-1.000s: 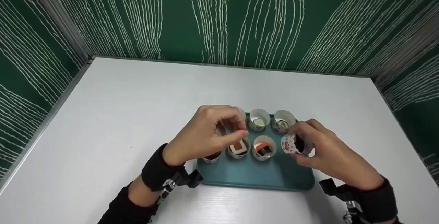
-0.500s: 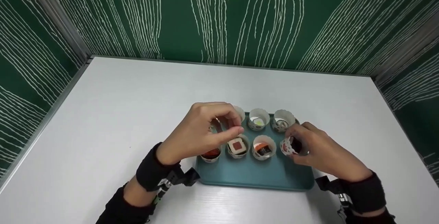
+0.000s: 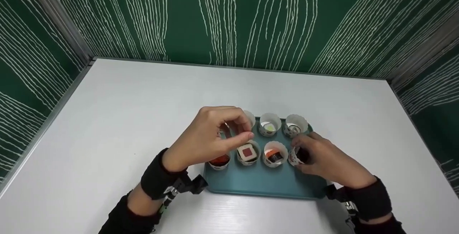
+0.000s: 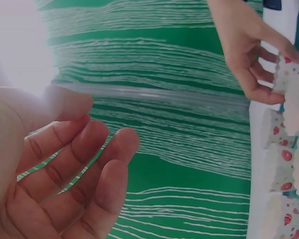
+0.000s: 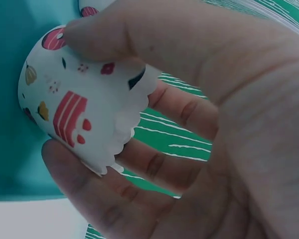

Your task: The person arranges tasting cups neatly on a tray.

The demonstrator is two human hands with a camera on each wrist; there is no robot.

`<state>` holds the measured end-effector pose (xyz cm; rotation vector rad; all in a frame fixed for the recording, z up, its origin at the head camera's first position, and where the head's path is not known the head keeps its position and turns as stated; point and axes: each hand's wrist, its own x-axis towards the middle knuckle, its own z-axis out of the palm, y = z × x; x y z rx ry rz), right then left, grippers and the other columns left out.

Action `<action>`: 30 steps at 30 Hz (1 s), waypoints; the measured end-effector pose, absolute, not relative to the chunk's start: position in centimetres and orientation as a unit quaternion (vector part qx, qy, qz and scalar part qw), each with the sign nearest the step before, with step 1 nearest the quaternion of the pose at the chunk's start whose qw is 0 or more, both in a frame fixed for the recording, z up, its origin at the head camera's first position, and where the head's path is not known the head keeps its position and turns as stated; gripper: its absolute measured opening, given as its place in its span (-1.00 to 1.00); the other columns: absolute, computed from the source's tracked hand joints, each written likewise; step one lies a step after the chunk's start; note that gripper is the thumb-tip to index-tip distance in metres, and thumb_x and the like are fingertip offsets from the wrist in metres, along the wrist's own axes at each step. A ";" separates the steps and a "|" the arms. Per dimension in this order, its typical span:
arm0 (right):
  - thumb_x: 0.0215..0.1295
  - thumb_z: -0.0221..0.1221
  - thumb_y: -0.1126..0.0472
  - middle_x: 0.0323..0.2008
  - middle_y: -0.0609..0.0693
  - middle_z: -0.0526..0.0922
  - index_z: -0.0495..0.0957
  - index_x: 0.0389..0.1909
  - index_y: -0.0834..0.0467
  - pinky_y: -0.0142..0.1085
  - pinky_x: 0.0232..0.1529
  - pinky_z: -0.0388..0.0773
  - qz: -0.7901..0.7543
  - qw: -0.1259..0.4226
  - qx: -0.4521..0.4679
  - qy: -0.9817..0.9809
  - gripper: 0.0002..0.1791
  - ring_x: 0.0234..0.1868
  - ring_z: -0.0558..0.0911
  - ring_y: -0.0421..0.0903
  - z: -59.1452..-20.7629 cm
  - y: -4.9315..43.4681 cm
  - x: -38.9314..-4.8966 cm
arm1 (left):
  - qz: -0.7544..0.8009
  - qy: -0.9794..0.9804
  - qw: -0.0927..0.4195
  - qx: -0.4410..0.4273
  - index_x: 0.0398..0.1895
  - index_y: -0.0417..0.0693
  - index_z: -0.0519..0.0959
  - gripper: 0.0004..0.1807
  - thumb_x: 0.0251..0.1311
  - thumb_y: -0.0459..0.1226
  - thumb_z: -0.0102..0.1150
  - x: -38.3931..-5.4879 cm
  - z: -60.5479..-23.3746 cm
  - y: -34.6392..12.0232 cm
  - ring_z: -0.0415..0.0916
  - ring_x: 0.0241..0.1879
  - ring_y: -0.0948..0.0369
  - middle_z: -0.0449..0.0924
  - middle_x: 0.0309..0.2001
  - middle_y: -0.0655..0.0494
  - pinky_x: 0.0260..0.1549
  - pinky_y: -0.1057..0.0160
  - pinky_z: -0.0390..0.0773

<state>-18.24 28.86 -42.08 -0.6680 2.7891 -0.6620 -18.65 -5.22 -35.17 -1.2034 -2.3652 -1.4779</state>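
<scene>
A white paper baking cup [image 5: 84, 99] with a printed cake pattern is gripped between the thumb and fingers of my right hand [image 3: 326, 158], at the right end of the front row on the teal tray [image 3: 265, 185]. Something dark shows inside it. My left hand [image 3: 218, 137] hovers over the tray's left side, loosely curled and holding nothing; the left wrist view shows its bare fingers [image 4: 109, 184]. Below it are a cup with a white square piece bearing a red centre [image 3: 247, 152] and a partly hidden cup with red contents [image 3: 219, 161].
Another front-row cup [image 3: 275, 154] holds an orange and black piece. Behind stand a cup with a yellow-green and white piece [image 3: 269, 124], a cup with a pale round piece [image 3: 295, 125], and one partly covered by my left hand. The white table [image 3: 107, 126] ends at green, white-streaked walls [image 3: 186, 19].
My right hand has moved left with the paper cup, bringing it beside the cup with the orange and black piece. My left hand has shifted slightly left and up, uncovering the white square piece.
</scene>
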 end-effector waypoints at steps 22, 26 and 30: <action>0.19 0.56 0.26 0.20 0.19 0.62 0.54 0.32 0.14 -0.17 -0.11 0.66 -0.237 0.125 -0.211 0.940 -0.33 0.08 0.67 0.01 -41.8 27.8 -17.6 | -0.483 -0.779 0.053 -0.396 -0.27 -0.08 0.71 -0.92 0.40 -0.27 0.39 -18.3 -35.3 -5.7 0.64 -0.30 0.34 0.76 -0.25 0.14 -0.30 0.35 0.68; 0.18 0.58 0.22 0.25 0.24 0.60 0.52 0.37 0.17 -0.16 -0.09 0.69 -0.243 0.131 -0.201 0.940 -0.26 0.11 0.67 0.05 -41.4 27.9 -17.6 | -0.484 -0.780 0.045 -0.394 -0.25 -0.09 0.71 -0.92 0.39 -0.28 0.40 -18.4 -35.4 -5.7 0.64 -0.29 0.34 0.77 -0.22 0.13 -0.28 0.35 0.69; 0.22 0.57 0.05 0.27 0.22 0.59 0.51 0.42 0.11 -0.07 -0.02 0.68 -0.248 0.129 -0.180 0.943 -0.23 0.13 0.63 0.08 -40.5 28.3 -17.3 | -0.473 -0.789 0.049 -0.389 -0.22 -0.07 0.71 -0.92 0.40 -0.26 0.40 -18.8 -35.6 -5.8 0.64 -0.27 0.34 0.77 -0.21 0.14 -0.29 0.33 0.68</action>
